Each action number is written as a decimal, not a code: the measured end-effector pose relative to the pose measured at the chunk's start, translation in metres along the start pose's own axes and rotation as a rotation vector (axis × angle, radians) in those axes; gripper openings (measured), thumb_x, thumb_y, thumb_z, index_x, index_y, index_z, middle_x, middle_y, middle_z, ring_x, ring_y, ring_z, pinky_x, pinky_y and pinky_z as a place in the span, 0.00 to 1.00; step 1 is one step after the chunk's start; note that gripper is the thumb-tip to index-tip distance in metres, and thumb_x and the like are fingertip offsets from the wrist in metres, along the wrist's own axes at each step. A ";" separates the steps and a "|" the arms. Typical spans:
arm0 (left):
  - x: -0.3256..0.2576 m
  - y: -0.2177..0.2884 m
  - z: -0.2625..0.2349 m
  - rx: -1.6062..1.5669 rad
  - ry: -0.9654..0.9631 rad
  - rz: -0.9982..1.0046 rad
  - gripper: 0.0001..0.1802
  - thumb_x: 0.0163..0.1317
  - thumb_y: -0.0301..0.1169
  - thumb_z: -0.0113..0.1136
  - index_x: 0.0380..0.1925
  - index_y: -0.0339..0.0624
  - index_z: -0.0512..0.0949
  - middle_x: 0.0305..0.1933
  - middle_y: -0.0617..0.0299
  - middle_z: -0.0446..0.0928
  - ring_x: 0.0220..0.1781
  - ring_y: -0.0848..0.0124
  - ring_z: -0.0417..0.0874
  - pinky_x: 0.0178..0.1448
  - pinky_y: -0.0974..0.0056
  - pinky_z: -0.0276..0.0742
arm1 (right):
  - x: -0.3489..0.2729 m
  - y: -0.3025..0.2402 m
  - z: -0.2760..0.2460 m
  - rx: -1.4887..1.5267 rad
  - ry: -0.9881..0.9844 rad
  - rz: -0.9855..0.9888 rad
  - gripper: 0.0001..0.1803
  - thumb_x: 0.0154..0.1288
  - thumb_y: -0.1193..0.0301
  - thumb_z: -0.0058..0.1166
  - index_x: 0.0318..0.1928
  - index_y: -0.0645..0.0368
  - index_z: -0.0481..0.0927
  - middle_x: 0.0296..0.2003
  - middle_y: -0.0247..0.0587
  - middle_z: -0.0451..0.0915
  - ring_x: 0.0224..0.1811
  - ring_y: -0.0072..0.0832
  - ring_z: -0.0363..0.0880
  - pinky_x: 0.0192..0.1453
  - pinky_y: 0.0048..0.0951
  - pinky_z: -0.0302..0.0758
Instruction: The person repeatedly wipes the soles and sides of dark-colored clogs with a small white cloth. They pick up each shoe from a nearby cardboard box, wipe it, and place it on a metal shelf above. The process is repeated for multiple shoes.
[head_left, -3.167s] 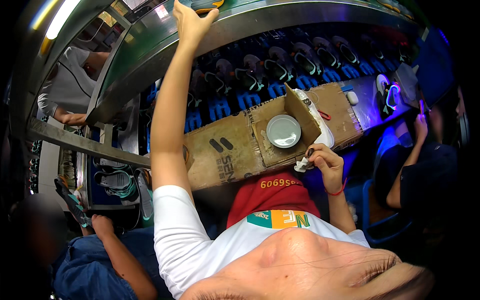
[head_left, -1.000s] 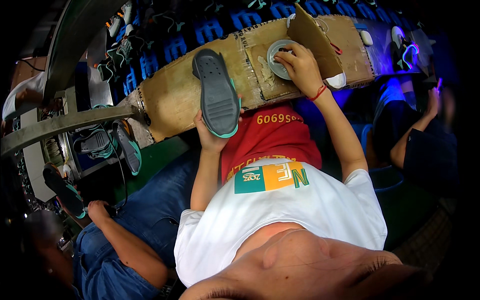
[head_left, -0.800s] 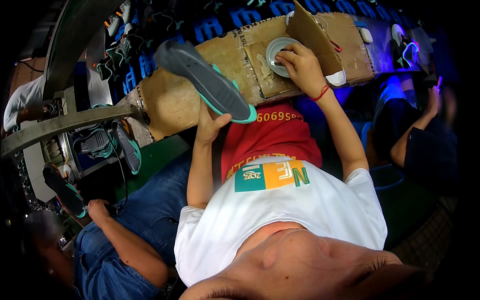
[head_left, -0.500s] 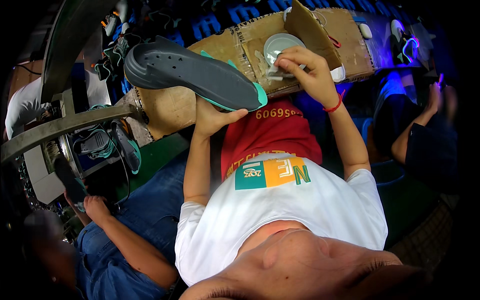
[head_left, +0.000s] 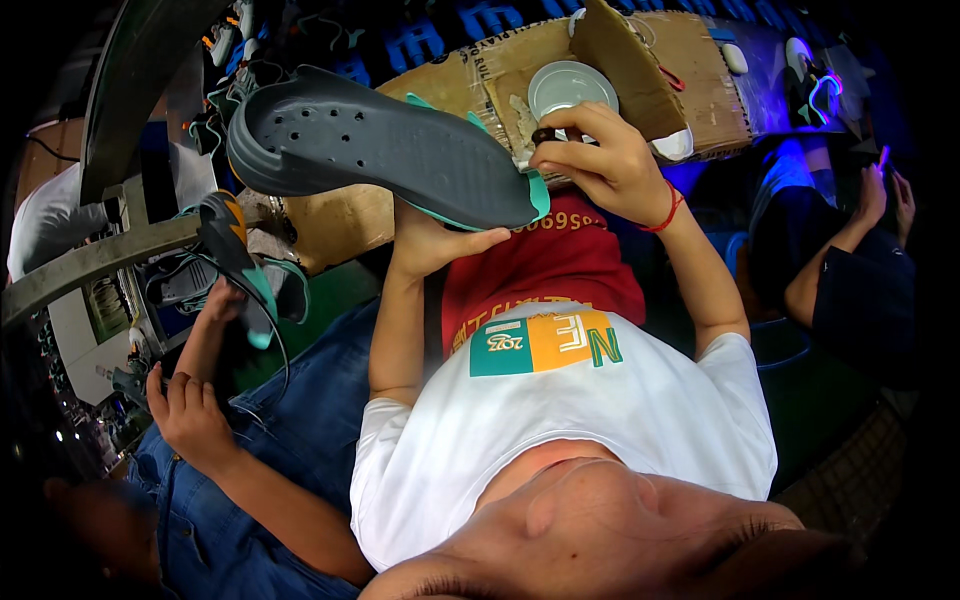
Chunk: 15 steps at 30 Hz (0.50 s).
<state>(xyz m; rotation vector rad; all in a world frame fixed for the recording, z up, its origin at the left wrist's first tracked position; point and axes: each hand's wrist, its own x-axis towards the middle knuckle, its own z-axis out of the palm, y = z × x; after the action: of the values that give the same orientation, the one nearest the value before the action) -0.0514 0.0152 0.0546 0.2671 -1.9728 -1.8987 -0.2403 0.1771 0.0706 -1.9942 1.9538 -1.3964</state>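
Note:
My left hand is closed on a shoe sole, dark grey with a turquoise toe edge and several small holes at the heel end. The thumb lies along the near rim, while the other fingers are hidden beneath. At the toe end, my right hand pinches a small brush-like tool with a dark end; fingers cover most of it. Its pale tip meets or nearly meets the turquoise edge. Just beyond that hand is a round white dish.
Brown cardboard covers the bench, with an upright flap beside the dish. A metal rail curves in from the left. A co-worker's hand is at left, near another sole. Another co-worker's hands are at right.
My right hand has brought the small tool from the dish toward me and left, to the sole's toe. The sole has shifted slightly. The left co-worker has raised another sole.

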 end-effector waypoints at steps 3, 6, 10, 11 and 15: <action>0.000 0.003 0.004 0.057 0.009 0.005 0.34 0.38 0.28 0.81 0.49 0.37 0.77 0.47 0.58 0.81 0.49 0.66 0.83 0.54 0.62 0.78 | -0.003 0.000 -0.004 -0.010 -0.050 -0.031 0.06 0.58 0.71 0.64 0.37 0.55 0.85 0.42 0.41 0.80 0.39 0.38 0.78 0.44 0.35 0.73; 0.001 0.000 0.011 0.144 0.011 0.133 0.36 0.40 0.33 0.80 0.53 0.40 0.76 0.55 0.56 0.77 0.59 0.63 0.76 0.65 0.59 0.69 | -0.008 0.003 -0.005 0.052 -0.038 0.039 0.06 0.59 0.72 0.63 0.37 0.56 0.85 0.40 0.40 0.80 0.38 0.37 0.79 0.44 0.34 0.74; 0.003 -0.008 0.013 0.470 0.036 0.303 0.39 0.48 0.49 0.74 0.60 0.49 0.73 0.67 0.59 0.67 0.73 0.59 0.60 0.78 0.47 0.45 | -0.014 0.005 -0.002 0.321 -0.047 0.271 0.06 0.62 0.73 0.60 0.37 0.60 0.86 0.37 0.41 0.82 0.38 0.34 0.82 0.43 0.29 0.76; 0.003 -0.005 0.008 0.665 0.013 0.334 0.40 0.50 0.54 0.71 0.61 0.52 0.71 0.68 0.60 0.65 0.75 0.59 0.55 0.79 0.44 0.38 | -0.014 0.006 -0.001 0.367 -0.050 0.303 0.06 0.63 0.73 0.60 0.38 0.61 0.86 0.36 0.41 0.82 0.38 0.33 0.82 0.43 0.27 0.77; 0.008 -0.005 0.005 1.000 -0.041 0.379 0.43 0.52 0.66 0.61 0.65 0.60 0.68 0.69 0.64 0.64 0.77 0.58 0.49 0.78 0.36 0.30 | -0.021 0.009 -0.002 0.424 -0.029 0.399 0.07 0.65 0.73 0.58 0.38 0.63 0.86 0.36 0.40 0.83 0.37 0.29 0.82 0.43 0.25 0.77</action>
<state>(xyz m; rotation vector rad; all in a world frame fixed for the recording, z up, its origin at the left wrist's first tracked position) -0.0617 0.0164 0.0511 0.0940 -2.6105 -0.5889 -0.2448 0.1933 0.0544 -1.3496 1.7279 -1.5003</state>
